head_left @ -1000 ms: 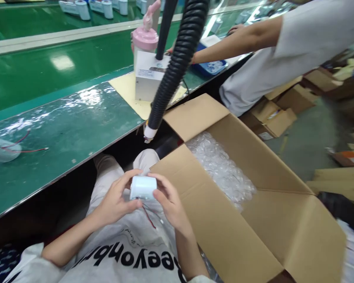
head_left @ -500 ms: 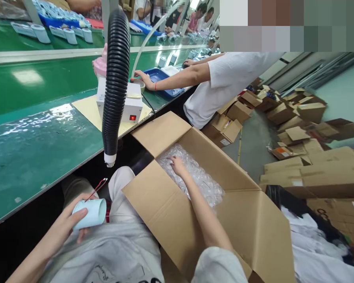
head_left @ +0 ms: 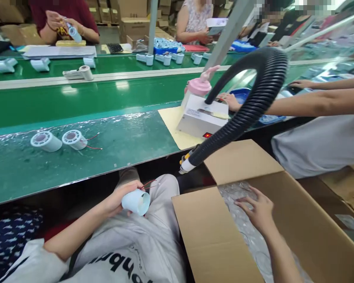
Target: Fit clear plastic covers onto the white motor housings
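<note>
My left hand (head_left: 122, 198) is wrapped round a light blue cylindrical housing (head_left: 135, 202), its open end facing right, above my lap. Thin red wires stick out of its far side. Over the open cardboard box (head_left: 206, 232) on my right, my right hand (head_left: 258, 208) is held with thumb and fingers apart, and I see nothing gripped between them. Right below it lie clear plastic pieces (head_left: 238, 220), heaped inside the box; their exact kind is hard to make out. Two similar light blue cylinders (head_left: 48, 142) stand on the green bench (head_left: 118, 137), one with red wires.
A black corrugated hose (head_left: 238, 122) arches from a white box-shaped device (head_left: 203, 116) with a lit red switch, ending near my knee. Behind it is a pink-lidded bottle (head_left: 199, 87). Blue-white parts ride on the green conveyor (head_left: 112, 92). A co-worker's arm (head_left: 306, 102) reaches in from the right.
The view has swung left, bringing the two bench cylinders into sight. My right hand has lifted a little from the plastic pieces, fingers spreading. My left hand still holds the housing.
</note>
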### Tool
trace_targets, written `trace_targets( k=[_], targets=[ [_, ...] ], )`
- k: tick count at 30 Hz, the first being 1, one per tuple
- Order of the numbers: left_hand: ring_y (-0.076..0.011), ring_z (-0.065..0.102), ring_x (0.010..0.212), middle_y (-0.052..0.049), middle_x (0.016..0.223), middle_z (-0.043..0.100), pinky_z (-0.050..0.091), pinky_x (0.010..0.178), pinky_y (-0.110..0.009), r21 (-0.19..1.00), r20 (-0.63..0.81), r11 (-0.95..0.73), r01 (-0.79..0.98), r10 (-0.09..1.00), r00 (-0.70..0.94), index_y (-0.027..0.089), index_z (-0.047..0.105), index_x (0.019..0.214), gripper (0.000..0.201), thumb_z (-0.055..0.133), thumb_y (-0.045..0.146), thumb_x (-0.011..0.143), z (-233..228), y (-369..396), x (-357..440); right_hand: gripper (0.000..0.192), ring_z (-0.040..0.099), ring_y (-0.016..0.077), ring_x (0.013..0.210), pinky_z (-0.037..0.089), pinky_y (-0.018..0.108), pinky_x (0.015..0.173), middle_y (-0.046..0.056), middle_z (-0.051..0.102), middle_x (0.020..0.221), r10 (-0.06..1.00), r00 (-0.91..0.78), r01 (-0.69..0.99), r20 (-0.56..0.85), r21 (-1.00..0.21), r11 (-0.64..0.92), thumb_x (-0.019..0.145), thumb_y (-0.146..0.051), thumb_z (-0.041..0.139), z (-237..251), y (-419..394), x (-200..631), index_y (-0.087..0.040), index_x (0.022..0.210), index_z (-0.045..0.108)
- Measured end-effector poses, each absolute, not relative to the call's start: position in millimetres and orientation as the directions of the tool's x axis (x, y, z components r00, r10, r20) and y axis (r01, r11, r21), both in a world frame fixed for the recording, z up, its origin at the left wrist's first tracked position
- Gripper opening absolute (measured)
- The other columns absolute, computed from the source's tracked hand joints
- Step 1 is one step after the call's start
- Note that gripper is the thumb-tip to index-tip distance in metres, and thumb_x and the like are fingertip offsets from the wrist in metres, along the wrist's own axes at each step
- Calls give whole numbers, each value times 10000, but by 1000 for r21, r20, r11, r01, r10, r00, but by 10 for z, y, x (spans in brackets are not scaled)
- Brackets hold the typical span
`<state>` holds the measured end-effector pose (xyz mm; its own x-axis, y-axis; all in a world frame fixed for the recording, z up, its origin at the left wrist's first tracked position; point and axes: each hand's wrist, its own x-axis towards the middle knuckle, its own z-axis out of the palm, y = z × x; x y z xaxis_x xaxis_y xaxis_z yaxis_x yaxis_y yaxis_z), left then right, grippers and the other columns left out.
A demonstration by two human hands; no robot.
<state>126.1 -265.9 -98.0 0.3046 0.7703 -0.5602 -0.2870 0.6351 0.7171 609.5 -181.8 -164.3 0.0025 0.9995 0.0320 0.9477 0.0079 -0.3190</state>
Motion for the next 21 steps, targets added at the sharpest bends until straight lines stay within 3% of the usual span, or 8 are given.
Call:
trace_targets(
  k=[3, 6, 8, 10, 13, 16, 18, 21],
  targets=[
    [-149, 605, 566, -29, 763, 657, 429, 348, -184, 685, -544, 653, -322, 753, 369, 160, 624, 947, 604, 745, 695, 694, -1000, -2651, 1255, 452, 667, 369, 1160, 532, 536, 976, 141, 713, 1243, 940, -77, 823, 332, -511, 248, 910, -625, 585, -1351, -2163, 5904, -238, 706, 697],
    [-135, 577, 589, -22, 793, 637, 399, 364, -176, 721, -543, 657, -221, 734, 408, 163, 633, 962, 563, 697, 679, 746, -989, -2622, 1298, 432, 703, 295, 1127, 600, 396, 856, 119, 728, 1250, 880, -367, 678, 301, -561, 475, 1020, -578, 465, -1010, -2512, 5219, -264, 1179, 715],
    [-119, 540, 598, -8, 799, 623, 378, 407, -177, 787, -523, 611, -87, 736, 429, 171, 643, 956, 496, 690, 628, 770, -960, -2588, 1328, 497, 702, 288, 1125, 611, 378, 840, 139, 693, 1334, 772, -592, 629, 232, -467, 622, 1039, -553, 451, -860, -2644, 4654, -261, 1413, 598],
    [-122, 540, 645, -1, 809, 629, 416, 515, -201, 881, -443, 467, 70, 766, 466, 177, 662, 941, 389, 682, 539, 800, -918, -2557, 1339, 494, 694, 313, 1074, 612, 409, 796, 163, 662, 1383, 714, -658, 648, 239, -303, 698, 1032, -497, 503, -811, -2682, 4170, -264, 1463, 566],
    [-180, 613, 833, -33, 907, 673, 485, 778, -290, 946, -257, 107, 306, 824, 505, 184, 707, 956, 260, 641, 415, 858, -840, -2549, 1319, 436, 669, 332, 1025, 597, 418, 733, 184, 652, 1391, 683, -670, 679, 292, -131, 722, 988, -409, 621, -882, -2637, 3734, -253, 1395, 632],
    [-232, 644, 970, -68, 1024, 678, 480, 911, -357, 878, -183, -81, 471, 854, 488, 196, 729, 1010, 240, 611, 376, 904, -776, -2592, 1288, 169, 664, 333, 1065, 585, 377, 704, 161, 701, 1308, 659, -685, 674, 310, -74, 735, 919, -274, 730, -982, -2584, 3567, -225, 1077, 762],
    [-238, 651, 989, -68, 1038, 678, 488, 919, -361, 857, -168, -101, 506, 872, 459, 201, 725, 1020, 221, 623, 362, 908, -765, -2626, 1279, 38, 667, 332, 1092, 595, 367, 702, 143, 719, 1261, 658, -702, 642, 271, -158, 750, 862, -219, 791, -1007, -2576, 3523, -212, 869, 754],
    [-230, 650, 970, -67, 1036, 690, 500, 891, -347, 879, -112, -106, 465, 902, 417, 191, 706, 1042, 232, 697, 351, 874, -815, -2641, 1277, 126, 689, 298, 1075, 618, 376, 747, 114, 701, 1273, 712, -682, 581, 167, -468, 667, 841, -293, 826, -981, -2594, 3497, -223, 791, 734]
  ],
)
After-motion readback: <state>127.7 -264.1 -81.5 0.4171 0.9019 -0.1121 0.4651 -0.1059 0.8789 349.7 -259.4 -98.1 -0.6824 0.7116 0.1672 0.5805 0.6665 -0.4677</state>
